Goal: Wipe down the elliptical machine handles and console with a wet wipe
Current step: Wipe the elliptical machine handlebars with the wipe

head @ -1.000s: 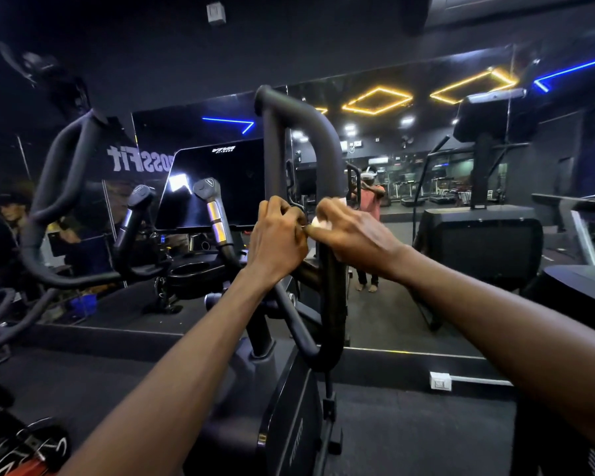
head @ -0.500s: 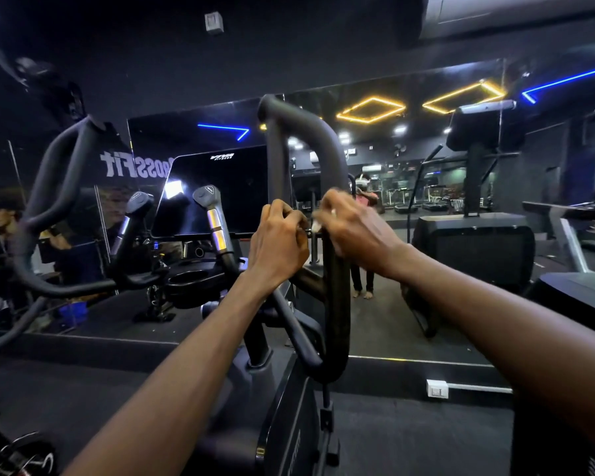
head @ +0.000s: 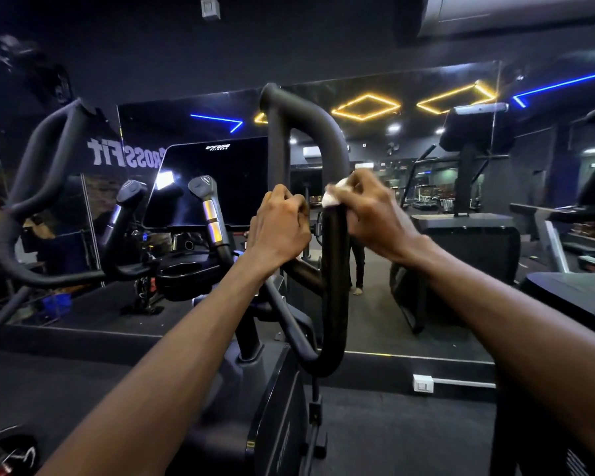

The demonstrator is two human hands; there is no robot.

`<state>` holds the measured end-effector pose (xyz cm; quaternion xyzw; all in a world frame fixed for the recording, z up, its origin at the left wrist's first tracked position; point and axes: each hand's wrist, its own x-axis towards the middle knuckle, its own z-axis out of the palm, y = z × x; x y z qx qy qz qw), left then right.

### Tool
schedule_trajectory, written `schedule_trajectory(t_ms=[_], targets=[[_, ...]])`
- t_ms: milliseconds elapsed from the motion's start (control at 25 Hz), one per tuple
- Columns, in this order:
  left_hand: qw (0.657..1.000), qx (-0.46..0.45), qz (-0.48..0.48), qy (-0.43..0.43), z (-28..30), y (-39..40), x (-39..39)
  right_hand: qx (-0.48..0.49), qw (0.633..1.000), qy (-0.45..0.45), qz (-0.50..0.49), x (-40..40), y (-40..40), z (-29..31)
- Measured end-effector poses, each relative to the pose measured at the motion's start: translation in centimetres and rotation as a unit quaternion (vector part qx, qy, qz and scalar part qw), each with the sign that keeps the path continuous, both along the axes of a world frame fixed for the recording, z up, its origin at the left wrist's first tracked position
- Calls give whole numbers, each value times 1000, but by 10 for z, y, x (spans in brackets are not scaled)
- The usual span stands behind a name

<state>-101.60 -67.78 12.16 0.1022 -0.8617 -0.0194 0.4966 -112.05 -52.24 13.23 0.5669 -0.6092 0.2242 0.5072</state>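
Wet wipe (head: 334, 195): white, crumpled into a small wad, only a patch showing between the fingers of the right hand (head: 371, 214). It is pressed against the outer bar of the looped handle (head: 335, 269), about midway up that bar.

Right hand: fingers curled tight around the wipe and the bar together; closed grip, knuckles facing the camera.

Left hand (head: 280, 228): closed in a fist around the inner bar of the same loop, just beside the right hand, with a narrow gap between them. It holds the bar and nothing else that I can see.

Handle: matte black tube, bent over at the top and curving back at the bottom into one long loop; surface looks slightly glossy where the wipe sits.

Console (head: 213, 183): dark blank screen to the left of the loop, with one bright reflection on its lower left. Two short grips (head: 210, 211) with silver bands stand in front of it.

Behind: a wall mirror (head: 426, 139) reflects yellow and blue ceiling lights and other machines.
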Motion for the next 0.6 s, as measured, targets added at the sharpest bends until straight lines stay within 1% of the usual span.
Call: schedule_trajectory(t_ms=[40,80,120,200,240,320,360,400,480,520,560,600], targets=[[1000,4,-3,-2,0,1,1,39,999,36,-7,2,-3,-5],[1000,4,-3,-2,1,1,1,54,997,52,-9,3,-7,-7],[1000,1,-2,0,2,1,1,33,999,30,-2,4,-10,-3],[1000,-2,-3,2,4,0,1,-61,997,-46,16,3,-15,9],[1000,0,-6,2,5,0,1,-62,997,-46,17,6,-16,11],[1000,7,-14,0,7,0,2,47,998,39,-8,9,-17,5],[1000,11,-16,3,8,0,2,70,995,66,-20,9,-15,6],[1000,13,-16,8,9,0,2,49,997,50,-20,9,-14,12],[1000,10,-15,16,12,1,1,-67,997,-43,2,3,-12,25],[1000,7,-19,18,15,1,1,-88,995,-51,5,2,-12,27],[999,5,-25,19,18,1,2,-58,998,-23,-2,4,-13,24],[999,5,-30,20,21,1,2,5,1000,20,-18,4,-14,18]])
